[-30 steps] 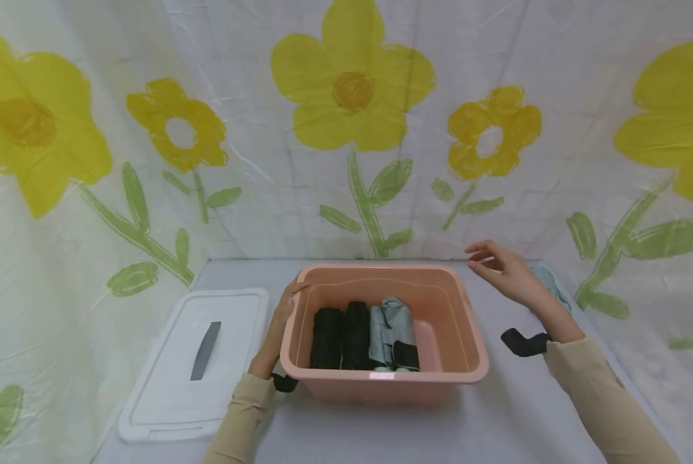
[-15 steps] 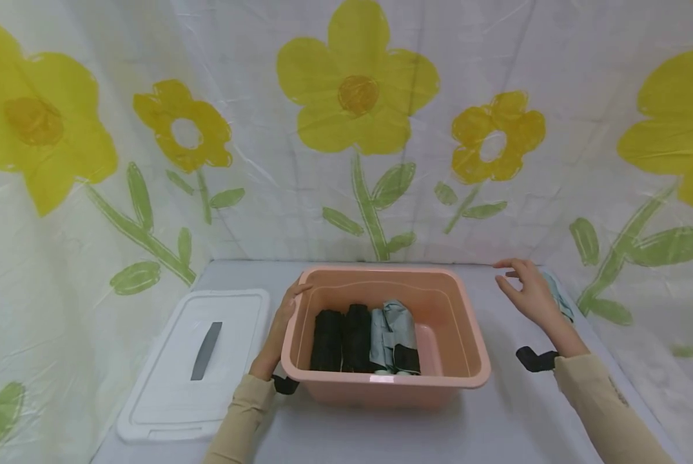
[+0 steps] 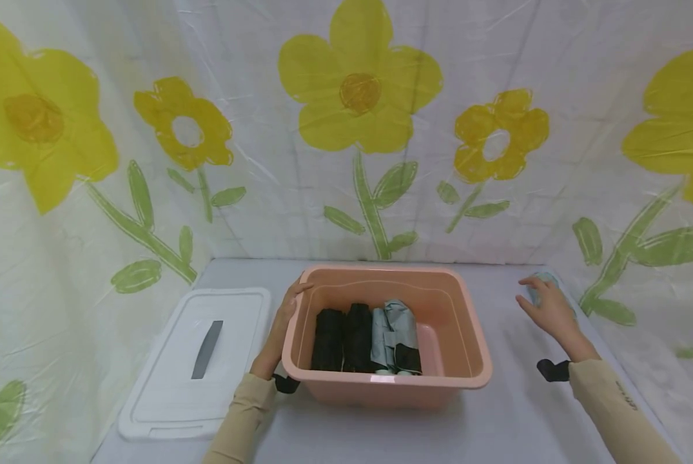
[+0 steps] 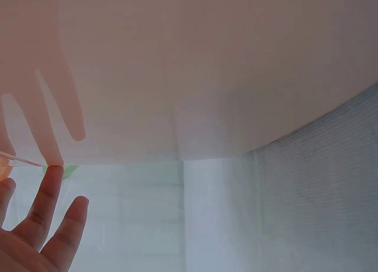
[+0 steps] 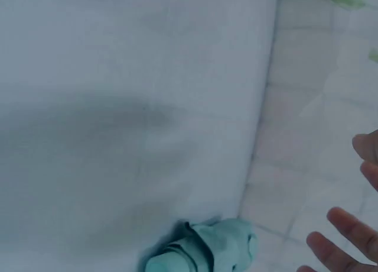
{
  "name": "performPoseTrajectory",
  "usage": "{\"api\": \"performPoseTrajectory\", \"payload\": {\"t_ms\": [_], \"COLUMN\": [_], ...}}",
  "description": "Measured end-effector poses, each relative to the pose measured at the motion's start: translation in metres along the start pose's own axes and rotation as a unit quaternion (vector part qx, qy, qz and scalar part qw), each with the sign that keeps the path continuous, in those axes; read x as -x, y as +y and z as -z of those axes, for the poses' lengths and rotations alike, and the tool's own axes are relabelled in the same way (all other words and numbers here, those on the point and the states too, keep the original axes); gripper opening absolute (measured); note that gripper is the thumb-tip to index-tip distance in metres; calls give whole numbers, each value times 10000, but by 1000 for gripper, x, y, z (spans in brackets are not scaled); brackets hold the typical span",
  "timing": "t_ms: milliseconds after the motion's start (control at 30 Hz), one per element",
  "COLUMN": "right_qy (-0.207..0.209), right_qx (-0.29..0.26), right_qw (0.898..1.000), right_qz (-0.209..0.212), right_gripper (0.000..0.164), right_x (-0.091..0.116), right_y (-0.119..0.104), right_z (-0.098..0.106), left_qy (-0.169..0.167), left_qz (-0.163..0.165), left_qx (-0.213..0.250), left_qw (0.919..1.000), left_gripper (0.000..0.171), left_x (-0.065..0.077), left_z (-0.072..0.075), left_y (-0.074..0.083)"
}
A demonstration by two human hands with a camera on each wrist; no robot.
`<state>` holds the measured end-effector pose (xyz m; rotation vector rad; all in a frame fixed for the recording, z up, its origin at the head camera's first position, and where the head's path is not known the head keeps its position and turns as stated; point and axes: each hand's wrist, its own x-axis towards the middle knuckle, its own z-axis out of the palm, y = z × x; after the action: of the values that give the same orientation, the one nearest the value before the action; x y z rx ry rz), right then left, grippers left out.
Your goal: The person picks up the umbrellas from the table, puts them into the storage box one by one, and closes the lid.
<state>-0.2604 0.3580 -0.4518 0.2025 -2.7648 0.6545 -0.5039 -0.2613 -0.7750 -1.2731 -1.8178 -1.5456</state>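
Pink tub [image 3: 389, 392], one; two black rolls [image 3: 343, 338] side by side in its left half, grey-blue cloth [image 3: 403, 319] next to them, one piece or two unclear. One white lid [image 3: 163, 380] left of tub. One teal roll [image 5: 227, 243] near the table [image 3: 511, 380]'s far right corner. Open room at tub's right end. Left hand [image 3: 287, 310]: fingers straight, spread, touching tub's left side. Right hand [image 3: 552, 310]: fingers loosely parted above teal roll, holding nothing.
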Motion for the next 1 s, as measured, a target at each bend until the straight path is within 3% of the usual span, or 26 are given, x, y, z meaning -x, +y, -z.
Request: {"api": "performPoseTrajectory", "payload": {"t_ms": [367, 600, 767, 1000], "right_qy": [-230, -710, -976, -1394], "right_qx": [395, 472, 393, 530], "right_qw": [9982, 9944, 9915, 9856], "right_qz": [-381, -620, -767, -802], "right_gripper": [42, 47, 54, 53], "right_x": [-2, -2, -7, -14], "right_y": [40, 63, 74, 86], "right_z": [-8, -12, -14, -14], "left_qy": [158, 82, 172, 62], "left_qz": [139, 39, 294, 68], "left_qx": [-91, -53, 42, 118], "left_qw": [9997, 9999, 9994, 9999], "left_gripper": [70, 74, 70, 74], "left_x": [-14, -8, -8, -10], "left_z": [-5, -3, -4, -5], "left_y": [37, 21, 38, 28]}}
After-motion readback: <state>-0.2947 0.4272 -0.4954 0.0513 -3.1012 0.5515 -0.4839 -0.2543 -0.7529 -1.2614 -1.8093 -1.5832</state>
